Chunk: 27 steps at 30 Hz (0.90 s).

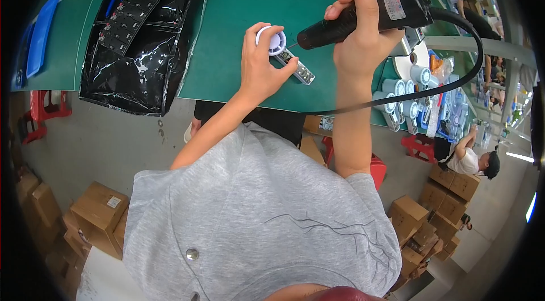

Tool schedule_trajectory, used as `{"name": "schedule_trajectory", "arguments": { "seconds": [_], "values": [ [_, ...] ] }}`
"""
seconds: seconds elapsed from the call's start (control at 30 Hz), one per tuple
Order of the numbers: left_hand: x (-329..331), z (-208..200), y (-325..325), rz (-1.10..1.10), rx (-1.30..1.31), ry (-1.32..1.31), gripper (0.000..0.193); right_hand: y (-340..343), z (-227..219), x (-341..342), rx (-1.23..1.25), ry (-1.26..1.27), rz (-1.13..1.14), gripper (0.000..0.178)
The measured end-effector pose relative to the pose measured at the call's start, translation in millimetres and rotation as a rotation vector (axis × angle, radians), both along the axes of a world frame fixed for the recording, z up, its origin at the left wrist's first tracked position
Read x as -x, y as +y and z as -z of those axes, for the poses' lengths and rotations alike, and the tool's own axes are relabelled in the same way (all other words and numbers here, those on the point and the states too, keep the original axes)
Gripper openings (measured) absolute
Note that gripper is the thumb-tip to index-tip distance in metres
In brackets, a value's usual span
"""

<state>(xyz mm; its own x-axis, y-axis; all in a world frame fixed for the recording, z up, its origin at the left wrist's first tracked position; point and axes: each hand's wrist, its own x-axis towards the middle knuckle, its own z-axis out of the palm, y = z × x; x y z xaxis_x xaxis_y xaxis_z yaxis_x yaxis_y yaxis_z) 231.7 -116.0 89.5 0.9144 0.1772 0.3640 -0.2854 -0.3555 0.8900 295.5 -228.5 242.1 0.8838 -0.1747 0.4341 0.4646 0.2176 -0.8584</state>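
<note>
- Fan part (276, 40), small, round and white, pressed flat on green table mat (238, 28), near mat's middle, with a narrow circuit board (296, 66) jutting from under it toward lower right.
- Left hand (260, 68) clamped over fan part: thumb and fingers curled around its rim, palm covering its near side.
- Black electric screwdriver (363, 17) angled down and to the left, thin bit tip just beside fan part, at or close to its right edge; contact too fine to tell.
- Right hand (363, 34) wrapped tight round screwdriver body, fingers closed, thumb laid along its top.
- Black cable (454, 82) looping from screwdriver's rear, down the right side and back across mat's edge.
- Glossy black plastic bag (136, 79) spread on mat at left, well apart from both hands, carrying a tray of small dark parts (128, 8) in rows.
- Blue tray (40, 31) at far left edge of table.
- Cluster of pale blue and white round parts (406, 93) on mat at right, below screwdriver hand.
- Grey shirt (255, 216) of the wearer filling lower frame.
- Cardboard boxes (99, 210) stacked on floor at left and right; red stools (48, 108) beside table.
- Another person (471, 156) in a dark cap seated low at right; further workers at upper right.
</note>
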Motion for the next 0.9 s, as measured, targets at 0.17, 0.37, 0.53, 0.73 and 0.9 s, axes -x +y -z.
{"name": "schedule_trajectory", "arguments": {
  "seconds": [0.17,0.37,0.53,0.73,0.9],
  "values": [
    [-0.7,5.3,-1.4,-0.013,0.009,-0.035,0.058,-6.4,0.6,-0.3,0.116,-0.03,0.003,0.017],
    [-2.2,6.3,-3.7,-0.005,0.086,0.007,0.053,-20.8,-3.9,1.2,-0.006,-0.031,0.043,0.017],
    [-1.5,3.3,-5.6,-0.005,0.053,0.009,0.051,-34.2,-8.6,8.7,-0.017,-0.053,0.056,0.016],
    [-2.3,0.9,-1.5,0.028,0.041,0.02,0.055,-44.2,-18.3,19.5,0.081,-0.082,0.049,0.014],
    [0.7,-10.0,24.8,0.198,-0.085,0.014,0.061,-67.5,-20.6,43.8,0.401,0.258,0.018,0.03]
  ]
}}
